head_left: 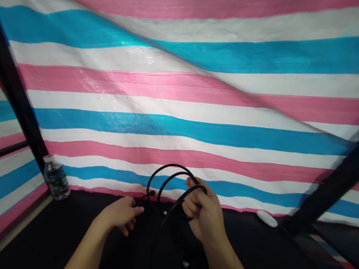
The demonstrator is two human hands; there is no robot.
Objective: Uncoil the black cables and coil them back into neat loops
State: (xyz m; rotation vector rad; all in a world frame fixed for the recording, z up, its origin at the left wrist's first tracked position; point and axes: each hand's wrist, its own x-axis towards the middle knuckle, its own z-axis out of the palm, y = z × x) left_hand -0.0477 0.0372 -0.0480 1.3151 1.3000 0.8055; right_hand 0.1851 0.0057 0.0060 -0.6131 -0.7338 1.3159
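Note:
A black cable (169, 174) is looped into coils above a black table (60, 233). My right hand (203, 212) is closed round the coils, its fingers wrapped over the strands at the right side of the loops. My left hand (121, 216) pinches the cable lower down at the left, where a strand runs toward the table. More of the cable trails down between my forearms, with a pale connector end (186, 264) lying on the dark surface.
A clear plastic water bottle (55, 178) stands at the table's back left corner by a black frame post (11, 82). A white oval object (267, 218) lies at the back right. A pink, blue and white striped tarp (184, 88) closes off the back.

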